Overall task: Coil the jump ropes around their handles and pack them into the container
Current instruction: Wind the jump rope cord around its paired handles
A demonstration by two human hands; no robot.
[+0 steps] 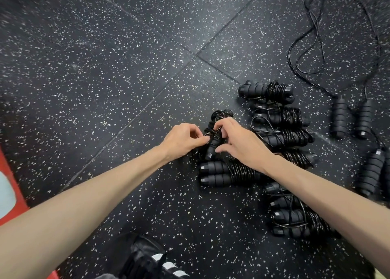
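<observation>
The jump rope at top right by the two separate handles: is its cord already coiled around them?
No, its cord lies loose in loops across the floor.

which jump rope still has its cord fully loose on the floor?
The jump rope at far upper right: its cord sprawls in open loops across the floor, handles bare. The bundles beside the hands have cord wound around their handles.

Black jump ropes [280, 118] (floor [105, 67] white-speckled black).

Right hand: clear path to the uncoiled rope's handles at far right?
Probably yes once freed. The right hand now grips the half-coiled rope with the left hand. The two loose handles lie exposed on the floor, nothing over them.
</observation>
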